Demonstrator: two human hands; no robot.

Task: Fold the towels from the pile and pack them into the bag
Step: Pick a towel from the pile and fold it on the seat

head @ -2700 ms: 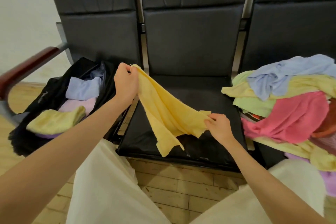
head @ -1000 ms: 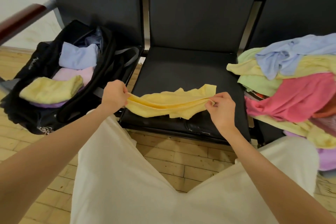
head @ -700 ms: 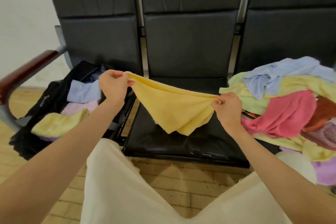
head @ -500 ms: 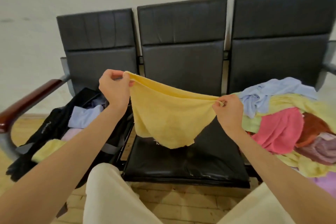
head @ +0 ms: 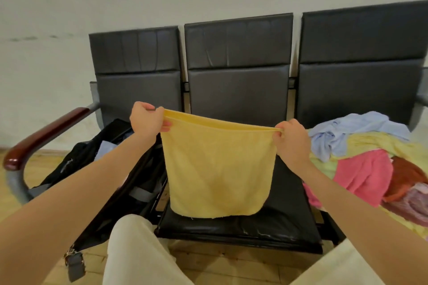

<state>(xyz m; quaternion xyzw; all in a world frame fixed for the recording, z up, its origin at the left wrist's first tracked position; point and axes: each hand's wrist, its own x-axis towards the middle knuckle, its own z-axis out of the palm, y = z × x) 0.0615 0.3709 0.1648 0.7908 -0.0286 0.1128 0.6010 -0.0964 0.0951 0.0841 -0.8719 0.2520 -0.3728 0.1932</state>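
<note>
I've lifted the towel [head: 217,169] off the middle seat [head: 236,227] and shaken it out; bunched a second ago, it now hangs flat in the frame's centre, ready for a first fold. My left hand [head: 148,122] pinches its upper left corner, my right hand [head: 290,140] grips the upper right, top edge stretched between them. The bag [head: 111,169] sits open at lower left, the pile [head: 370,159] waits at right.
</note>
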